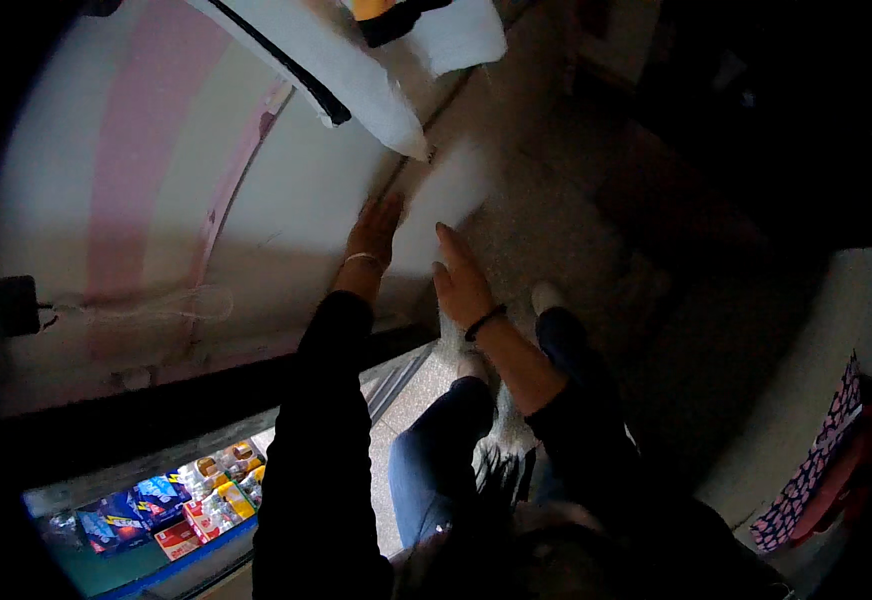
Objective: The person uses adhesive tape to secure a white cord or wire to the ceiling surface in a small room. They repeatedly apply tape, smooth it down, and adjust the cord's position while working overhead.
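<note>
The left hand [378,232], with a thin pale bracelet, lies at the right edge of a large off-white panel with a broad faded-pink stripe [291,190], which stands to the left; in the shadow, I cannot tell whether its fingers grip that edge. The right hand [464,283], with a black wristband, is nearby, thumb and straight fingers apart, clamped on nothing. At lower left, a blue-rimmed display case [178,567] contains dark-blue packets [114,525], a small red box [178,541] and clear-wrapped packs [234,461].

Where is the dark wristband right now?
In the head view, near the middle: the dark wristband circles the wrist of the right hand, lower and to the right of the left hand.
</note>
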Demonstrator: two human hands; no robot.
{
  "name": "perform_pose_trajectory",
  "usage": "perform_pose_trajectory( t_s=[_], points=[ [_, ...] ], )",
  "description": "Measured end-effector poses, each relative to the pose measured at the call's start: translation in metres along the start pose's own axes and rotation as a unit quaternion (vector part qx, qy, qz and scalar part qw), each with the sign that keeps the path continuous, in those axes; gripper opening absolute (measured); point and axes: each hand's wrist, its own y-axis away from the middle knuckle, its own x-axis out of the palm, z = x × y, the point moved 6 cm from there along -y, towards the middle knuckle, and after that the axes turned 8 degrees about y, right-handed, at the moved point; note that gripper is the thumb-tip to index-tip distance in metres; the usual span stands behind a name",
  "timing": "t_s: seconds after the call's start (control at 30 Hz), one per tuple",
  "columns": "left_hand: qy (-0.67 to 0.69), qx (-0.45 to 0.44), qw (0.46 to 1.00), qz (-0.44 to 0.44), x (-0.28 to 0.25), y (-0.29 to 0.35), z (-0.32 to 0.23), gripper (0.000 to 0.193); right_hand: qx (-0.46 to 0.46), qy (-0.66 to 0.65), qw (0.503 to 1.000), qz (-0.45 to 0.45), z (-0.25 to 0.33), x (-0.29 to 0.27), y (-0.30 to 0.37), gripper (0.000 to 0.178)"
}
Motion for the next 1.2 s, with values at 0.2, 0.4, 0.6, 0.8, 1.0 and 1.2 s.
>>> perform_pose_trajectory(
  t_s=[0.2,0.4,0.6,0.8,1.0,1.2],
  points=[
    [0.116,-0.016,0.992,0.037,-0.034,0.026,-0.038,0.059,0.021,0.014,0.999,-0.022,-0.024,-0.014,0.001,0.050],
    [0.126,-0.104,0.986,0.040,0.031,0.069,0.003,0.065,0.009,0.039,0.998,0.056,-0.007,-0.014,0.015,0.050],
    [0.040,-0.065,0.994,0.081,0.022,0.071,0.002,0.064,0.029,0.033,0.997,0.057,-0.027,-0.014,0.018,0.050],
    [0.093,-0.097,0.981,0.143,-0.006,0.066,-0.011,0.063,0.069,0.042,0.992,0.096,-0.041,-0.008,0.021,0.049],
    [0.165,-0.092,0.979,0.079,-0.022,0.113,-0.055,0.059,0.027,0.066,0.997,0.012,-0.034,0.007,0.017,0.048],
    [0.331,-0.208,0.919,0.044,-0.020,0.187,-0.085,0.058,-0.015,0.053,0.998,-0.031,-0.024,0.044,0.002,0.051]
  ],
)
